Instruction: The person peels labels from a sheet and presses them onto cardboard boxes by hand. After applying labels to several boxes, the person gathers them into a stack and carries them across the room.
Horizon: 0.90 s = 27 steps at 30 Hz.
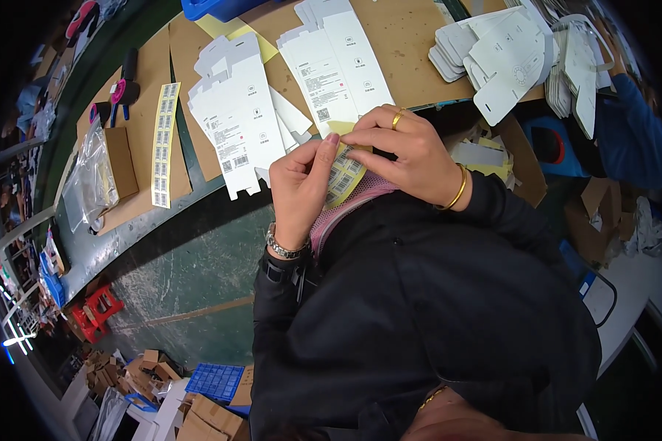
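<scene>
A yellow-backed sheet of barcode stickers (343, 176) is held up in front of me at the table's edge. My left hand (305, 180) pinches its upper left side between thumb and fingers. Close beside it, my right hand (408, 151) has thumb and forefinger at the sheet's top edge; whether a single sticker is between them is too small to tell. Just beyond my hands lies a flat white printed carton (331, 70), unfolded. To its left, more flat white cartons (235, 117) overlap on the table.
A long strip of barcode stickers (165, 147) lies at the left, near a tape dispenser (127, 88) and a brown box (120, 165) with clear plastic. White folded cartons (507, 55) are piled at the right. Below them stands an open carton of scraps (522, 158). Another person's sleeve (636, 132) shows far right.
</scene>
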### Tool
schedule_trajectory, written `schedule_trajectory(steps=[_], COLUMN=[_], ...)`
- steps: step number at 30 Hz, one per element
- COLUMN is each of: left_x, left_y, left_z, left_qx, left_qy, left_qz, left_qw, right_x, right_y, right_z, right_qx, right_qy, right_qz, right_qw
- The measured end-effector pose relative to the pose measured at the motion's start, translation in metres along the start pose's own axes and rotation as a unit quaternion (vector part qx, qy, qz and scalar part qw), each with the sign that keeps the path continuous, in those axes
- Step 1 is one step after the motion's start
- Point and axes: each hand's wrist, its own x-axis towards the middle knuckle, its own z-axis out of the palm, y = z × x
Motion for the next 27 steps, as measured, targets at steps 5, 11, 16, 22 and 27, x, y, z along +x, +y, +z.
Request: schedule_trajectory(steps=[5, 11, 16, 22, 27], left_x=[0.003, 0.009, 0.012, 0.017, 0.021], left_y=[-0.003, -0.008, -0.016, -0.015, -0.027], left_z=[0.003, 0.001, -0.006, 0.002, -0.003], left_qx=[0.007, 0.016, 0.175, 0.349, 0.395], left_qy=[0.018, 0.016, 0.025, 0.034, 0.004], left_qz=[0.002, -0.013, 0.08, 0.246, 0.244], left_qw=[1.0, 1.0, 0.981, 0.904, 0.885], right_x=[-0.001, 0.007, 0.017, 0.028, 0.028], right_y=[0.002, 0.001, 0.016, 0.069, 0.081], right_z=[0.002, -0.005, -0.013, -0.001, 0.013], right_qx=[-0.035, -0.049, 0.069, 0.078, 0.005], right_qy=[0.01, -0.049, 0.026, 0.027, -0.027], right_qz=[-0.025, -0.113, 0.018, 0.19, 0.178], right_qw=[0.999, 0.991, 0.997, 0.978, 0.984])
